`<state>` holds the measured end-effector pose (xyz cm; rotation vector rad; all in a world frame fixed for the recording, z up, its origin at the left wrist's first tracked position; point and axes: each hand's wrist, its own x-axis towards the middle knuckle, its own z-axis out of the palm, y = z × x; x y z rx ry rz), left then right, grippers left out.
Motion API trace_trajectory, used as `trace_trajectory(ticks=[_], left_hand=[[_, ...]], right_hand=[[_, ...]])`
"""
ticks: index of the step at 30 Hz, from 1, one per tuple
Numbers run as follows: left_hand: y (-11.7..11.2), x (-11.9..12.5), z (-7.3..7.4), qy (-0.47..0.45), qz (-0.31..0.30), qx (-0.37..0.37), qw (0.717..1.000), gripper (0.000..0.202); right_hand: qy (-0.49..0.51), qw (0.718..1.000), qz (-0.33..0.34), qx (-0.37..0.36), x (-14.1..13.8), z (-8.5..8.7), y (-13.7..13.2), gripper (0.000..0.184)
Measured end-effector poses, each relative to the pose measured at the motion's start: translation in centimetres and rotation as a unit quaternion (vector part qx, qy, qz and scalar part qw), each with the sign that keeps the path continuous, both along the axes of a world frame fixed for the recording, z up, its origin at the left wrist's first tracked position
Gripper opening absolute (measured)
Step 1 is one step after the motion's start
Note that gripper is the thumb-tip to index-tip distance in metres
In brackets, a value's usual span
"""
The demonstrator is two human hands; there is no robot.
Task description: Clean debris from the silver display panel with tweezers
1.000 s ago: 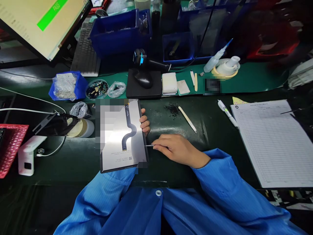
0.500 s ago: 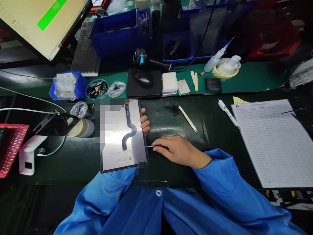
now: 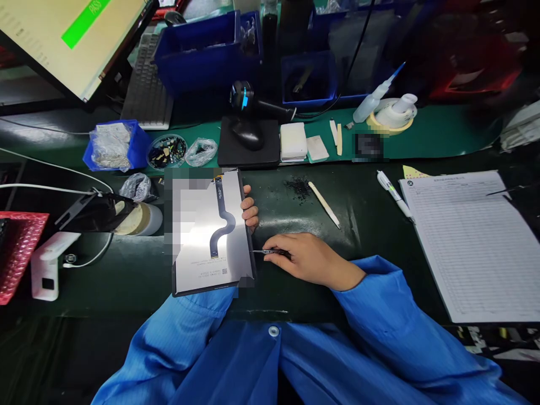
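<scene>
Now right hand (image 3: 310, 260) grip pinching thin metal tweezers (image 3: 260, 251); left hand (image 3: 250, 211) clasping flat glossy panel (image 3: 213, 236).

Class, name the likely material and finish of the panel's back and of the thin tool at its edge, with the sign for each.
Panel: probably smooth, satin metal or foil; it gives a soft grey sheen. Thin tool: likely bright metal, narrow and glinting.

Bare mat (image 3: 363, 225) right of the panel (image 3: 211, 236), open for passage; crossed only by a stick (image 3: 324, 205); hemmed farther right by pen (image 3: 394, 194) and paper sheet (image 3: 472, 242).
</scene>
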<state>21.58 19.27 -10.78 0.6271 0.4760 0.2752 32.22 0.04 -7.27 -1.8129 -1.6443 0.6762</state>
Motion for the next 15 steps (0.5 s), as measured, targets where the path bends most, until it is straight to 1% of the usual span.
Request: trace_trajectory(ticks=[3, 6, 10, 13, 15], left_hand=[[-0.08, 0.12, -0.03, 0.002, -0.002, 0.003, 1.0, 0.051], [-0.19, 0.17, -0.08, 0.002, 0.01, -0.002, 1.0, 0.052], [-0.24, 0.11, -0.12, -0.002, 0.018, -0.017, 1.0, 0.049], [-0.23, 0.12, -0.12, 0.0, 0.021, -0.016, 1.0, 0.049], [-0.21, 0.14, -0.08, 0.005, 0.019, -0.012, 1.0, 0.049]], right_hand=[[-0.031, 0.999, 0.014, 0.007, 0.14, -0.1, 0.01, 0.02], [-0.032, 0.999, 0.02, 0.008, 0.16, -0.11, -0.01, 0.025], [0.007, 1.0, 0.005, -0.008, -0.01, 0.0, -0.05, 0.016], [-0.012, 1.0, 0.011, -0.008, 0.02, -0.04, -0.04, 0.014], [-0.032, 0.999, 0.021, 0.003, 0.12, -0.12, -0.03, 0.019]])
